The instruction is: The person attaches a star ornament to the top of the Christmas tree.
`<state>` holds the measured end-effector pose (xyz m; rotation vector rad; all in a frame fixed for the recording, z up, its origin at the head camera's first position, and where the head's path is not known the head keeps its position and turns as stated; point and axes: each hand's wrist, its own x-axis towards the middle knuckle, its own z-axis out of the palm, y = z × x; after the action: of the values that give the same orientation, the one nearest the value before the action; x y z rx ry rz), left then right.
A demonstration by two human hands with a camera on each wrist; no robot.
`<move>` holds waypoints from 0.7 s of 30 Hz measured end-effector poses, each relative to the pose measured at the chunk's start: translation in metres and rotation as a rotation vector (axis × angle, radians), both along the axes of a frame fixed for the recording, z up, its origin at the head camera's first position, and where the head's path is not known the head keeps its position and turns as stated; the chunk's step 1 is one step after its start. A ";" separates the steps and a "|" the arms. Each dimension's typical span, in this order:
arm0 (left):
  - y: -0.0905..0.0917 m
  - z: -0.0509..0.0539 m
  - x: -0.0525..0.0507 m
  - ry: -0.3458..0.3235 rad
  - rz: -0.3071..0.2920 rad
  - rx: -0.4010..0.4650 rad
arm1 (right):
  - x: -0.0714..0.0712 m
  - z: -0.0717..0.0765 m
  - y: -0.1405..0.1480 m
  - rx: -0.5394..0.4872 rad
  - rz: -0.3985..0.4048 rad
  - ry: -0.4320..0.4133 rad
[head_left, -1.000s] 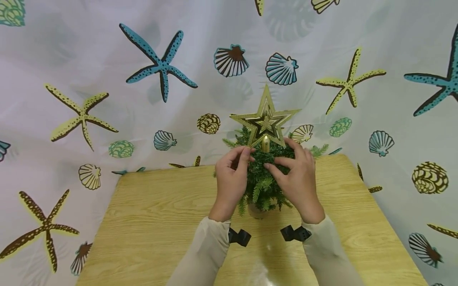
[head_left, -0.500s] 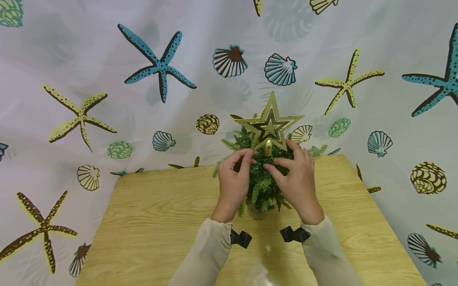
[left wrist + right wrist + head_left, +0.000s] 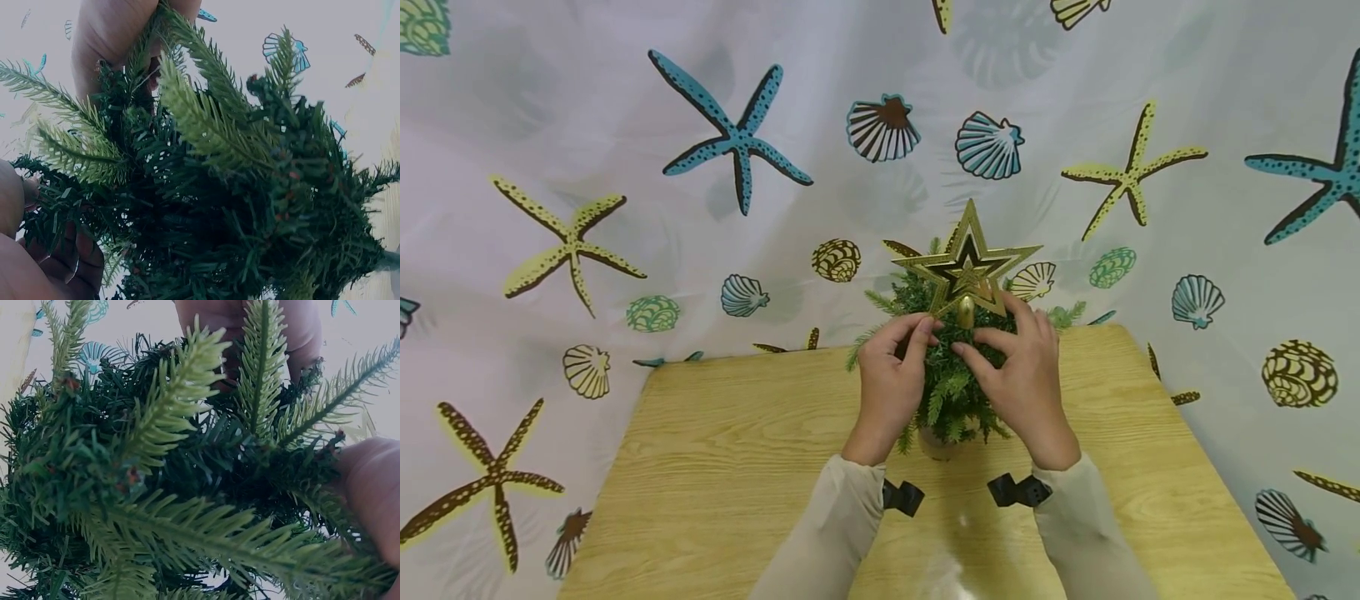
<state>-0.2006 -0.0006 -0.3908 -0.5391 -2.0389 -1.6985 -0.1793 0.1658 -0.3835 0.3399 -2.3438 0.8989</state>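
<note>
A small artificial Christmas tree [image 3: 951,392] stands in a pale pot [image 3: 938,446] on the table. Over its top sits a gold star topper [image 3: 967,271], leaning slightly, with its short socket [image 3: 966,312] pointing down at the foliage. My left hand [image 3: 891,387] pinches the star's lower left point between thumb and forefinger. With thumb and forefinger my right hand [image 3: 1026,383] pinches the tree's top branch just under the socket; its other fingers reach behind the star's lower right point. Green needles [image 3: 206,187] fill most of both wrist views and partly cover the fingers. The socket's lower end is hard to make out.
The wooden table [image 3: 737,450] extends to both sides of the tree. Behind and beside it hangs a white curtain [image 3: 820,58] printed with starfish and shells. Black wrist devices [image 3: 1018,490] sit at the sleeve cuffs.
The star has come down and a little to the right, its socket lower toward the treetop. My left hand moved slightly right with it. The right hand has stayed nearly still.
</note>
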 end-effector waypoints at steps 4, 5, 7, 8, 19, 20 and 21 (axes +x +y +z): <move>-0.002 0.000 -0.001 0.016 0.004 -0.033 | -0.001 -0.002 0.002 -0.035 0.030 0.033; -0.002 0.000 -0.002 0.020 0.007 -0.042 | -0.002 -0.002 0.003 -0.052 0.040 0.046; -0.002 0.000 -0.002 0.029 0.009 -0.053 | -0.003 -0.003 0.003 -0.097 0.059 0.075; -0.002 0.000 -0.003 0.031 0.011 -0.057 | -0.003 -0.004 0.004 -0.122 0.067 0.090; -0.004 0.000 -0.003 0.043 0.017 -0.069 | -0.002 -0.003 0.001 -0.325 0.101 0.126; -0.004 0.000 -0.003 0.046 0.016 -0.070 | -0.001 -0.003 0.000 -0.335 0.092 0.111; -0.004 0.001 -0.003 0.047 0.015 -0.071 | -0.001 -0.003 0.000 -0.345 0.086 0.098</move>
<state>-0.2039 -0.0048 -0.3902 -0.5797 -2.0710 -1.5946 -0.1800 0.1654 -0.3861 0.3346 -2.0504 1.2739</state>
